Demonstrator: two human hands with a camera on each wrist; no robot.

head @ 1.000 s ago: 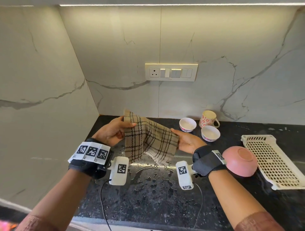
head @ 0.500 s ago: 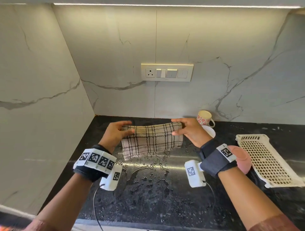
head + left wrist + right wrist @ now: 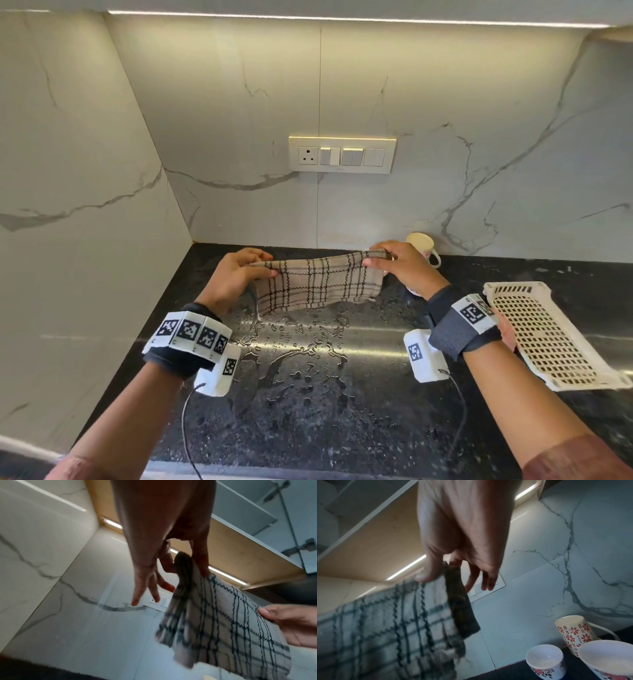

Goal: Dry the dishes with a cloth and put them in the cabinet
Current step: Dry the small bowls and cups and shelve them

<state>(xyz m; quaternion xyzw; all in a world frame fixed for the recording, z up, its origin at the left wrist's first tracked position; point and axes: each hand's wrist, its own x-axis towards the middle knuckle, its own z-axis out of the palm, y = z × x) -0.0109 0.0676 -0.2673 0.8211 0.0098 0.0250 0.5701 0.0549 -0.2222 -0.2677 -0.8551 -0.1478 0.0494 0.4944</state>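
Nearest the camera, the dark speckled desk [image 3: 308,421] carries a spread of water puddles [image 3: 301,346] between the two forearms, each wrist wrapped in a dark band with white marker blocks. Just beyond the puddles, the checked cloth [image 3: 318,281] hangs stretched between both hands above the desk, its top edge held level and its lower edge drooping toward the wet patch. The left hand [image 3: 236,277] pinches the left top corner; the left wrist view shows the thumb and forefinger closed on the bunched corner while the other fingers [image 3: 145,588] stay straight and spread. The right hand [image 3: 404,270] has the same sort of grip on the right top corner, thumb against a finger with the fabric between, remaining fingers loosely extended. To the right lies a white perforated plastic tray [image 3: 548,342] flat on the desk. Behind the right hand stand a flower-patterned mug [image 3: 575,631] and two small white bowls [image 3: 546,660], close together near the marble wall. On that wall sits a switch panel [image 3: 342,156], lit from above by a light strip.
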